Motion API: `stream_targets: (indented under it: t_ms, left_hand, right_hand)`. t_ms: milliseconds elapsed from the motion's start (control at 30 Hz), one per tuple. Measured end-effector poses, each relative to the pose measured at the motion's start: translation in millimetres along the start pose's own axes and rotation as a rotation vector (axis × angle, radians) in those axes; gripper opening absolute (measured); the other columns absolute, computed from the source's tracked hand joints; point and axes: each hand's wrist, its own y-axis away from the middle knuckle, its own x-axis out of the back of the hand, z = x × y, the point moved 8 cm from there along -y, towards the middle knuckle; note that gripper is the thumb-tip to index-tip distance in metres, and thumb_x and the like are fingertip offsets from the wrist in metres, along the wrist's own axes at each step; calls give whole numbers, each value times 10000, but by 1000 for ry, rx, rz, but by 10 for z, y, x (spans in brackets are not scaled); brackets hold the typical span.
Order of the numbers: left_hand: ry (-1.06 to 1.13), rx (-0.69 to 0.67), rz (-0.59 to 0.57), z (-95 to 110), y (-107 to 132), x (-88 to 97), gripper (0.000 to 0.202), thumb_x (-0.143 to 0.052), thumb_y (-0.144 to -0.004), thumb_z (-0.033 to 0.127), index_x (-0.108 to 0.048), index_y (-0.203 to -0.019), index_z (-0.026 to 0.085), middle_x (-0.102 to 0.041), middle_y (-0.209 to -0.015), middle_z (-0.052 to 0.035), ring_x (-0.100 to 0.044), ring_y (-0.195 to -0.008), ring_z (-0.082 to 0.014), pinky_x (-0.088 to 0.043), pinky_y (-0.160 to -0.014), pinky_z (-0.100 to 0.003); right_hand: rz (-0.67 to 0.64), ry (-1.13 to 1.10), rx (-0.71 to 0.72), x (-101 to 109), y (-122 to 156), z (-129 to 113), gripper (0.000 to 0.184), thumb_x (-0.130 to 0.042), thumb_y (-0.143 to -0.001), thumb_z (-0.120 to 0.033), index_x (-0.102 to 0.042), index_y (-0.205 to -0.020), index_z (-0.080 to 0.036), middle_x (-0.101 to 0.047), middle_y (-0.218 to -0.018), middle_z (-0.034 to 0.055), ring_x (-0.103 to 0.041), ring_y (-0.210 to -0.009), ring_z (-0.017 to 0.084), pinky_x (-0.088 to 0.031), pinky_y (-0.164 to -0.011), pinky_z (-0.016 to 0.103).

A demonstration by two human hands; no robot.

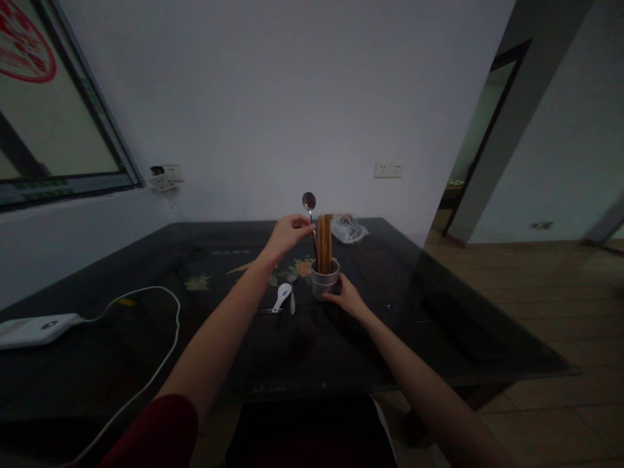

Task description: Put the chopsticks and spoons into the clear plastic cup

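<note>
Our left hand pinches a metal spoon by its handle, bowl up, probably to keep it upright. Our right hand curls round the side of a metal cup, thumb in front, likely to steady it. Just right of the pinching fingertips, chopsticks stand in the cup; the spoon's handle seems to reach inside too. Nearer us than those fingers, a white spoon lies on the table; beyond them rests a plastic bag.

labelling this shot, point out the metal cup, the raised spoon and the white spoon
metal cup (322, 283), head view, front wall
raised spoon (309, 201), head view, bowl
white spoon (283, 292), head view, wide end
</note>
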Motion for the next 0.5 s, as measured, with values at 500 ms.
stream_targets:
  t_ms: [500]
  left_hand:
    - [-388,85,15,-656,179,-272,130,-649,-720,286,-685,-774,173,-709,-775,-47,-650,-730,-164,-456,-676,-247]
  right_hand:
    - [-7,12,-16,6,18,-37,637,-777,-599,-259,-491,-1159,-159,-614,-1102,109,-587,-1011,232,-461,-881,385]
